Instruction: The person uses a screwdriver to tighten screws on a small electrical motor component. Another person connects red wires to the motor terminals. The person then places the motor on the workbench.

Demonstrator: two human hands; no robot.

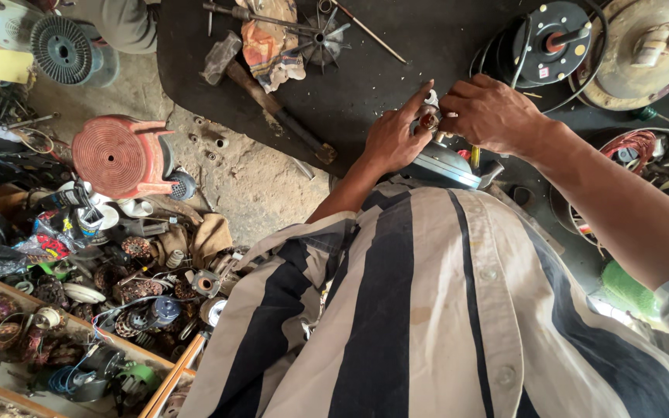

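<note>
Small reddish part [428,120] between both hands: too small, mostly covered by fingers, kind unclear. Left hand [391,139] grip on it not discernible; right hand [485,114] fingertips hidden behind own knuckles. Grey motor housing [444,165] half hidden under hands and striped shirt [427,310]. Other person [121,22] cut off by top edge. Wooden tray [79,329] contents jumbled, mostly unidentifiable.

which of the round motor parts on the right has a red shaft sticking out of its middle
The black disc at the top, just left of the tan dome-shaped housing. The dome carries a pale fitting instead.
</note>
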